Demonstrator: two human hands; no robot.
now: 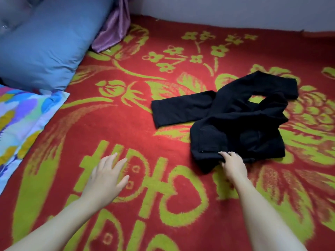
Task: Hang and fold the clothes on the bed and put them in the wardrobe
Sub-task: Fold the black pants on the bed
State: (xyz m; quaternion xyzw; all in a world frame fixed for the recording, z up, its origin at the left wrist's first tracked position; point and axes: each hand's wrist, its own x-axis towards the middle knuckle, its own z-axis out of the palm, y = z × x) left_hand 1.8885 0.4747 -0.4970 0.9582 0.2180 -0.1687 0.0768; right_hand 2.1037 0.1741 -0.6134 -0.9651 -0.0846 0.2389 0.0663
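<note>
Right hand (233, 163), at the near edge of the black trousers (235, 120): the fingers curl over the waistband edge and grip the cloth, a hold that suits drawing the garment toward the person or lifting it by the waist. Left hand (107, 175), well apart to the left: it holds nothing, with fingers straight and spread, palm down over the blanket (163, 196); whether it touches the pile cannot be told. Its placement suggests readiness to take the other side of the waistband, so that both hands can shake the garment flat.

The trousers lie crumpled on the right half of the bed, with the seat and pockets nearest the person. One leg is stretched out to the left. The other is bent round toward the far right, and a patch of blanket shows through the loop. They are neither folded nor hung, so the judged stage is the start of handling this garment.

The red blanket with yellow-green flowers covers the bed. At far left are a blue pillow (45, 46), a purple cloth (112, 29) beside it near the wall (235, 9), and a multicoloured sheet (20, 120) at the left edge. The wardrobe is not in view
</note>
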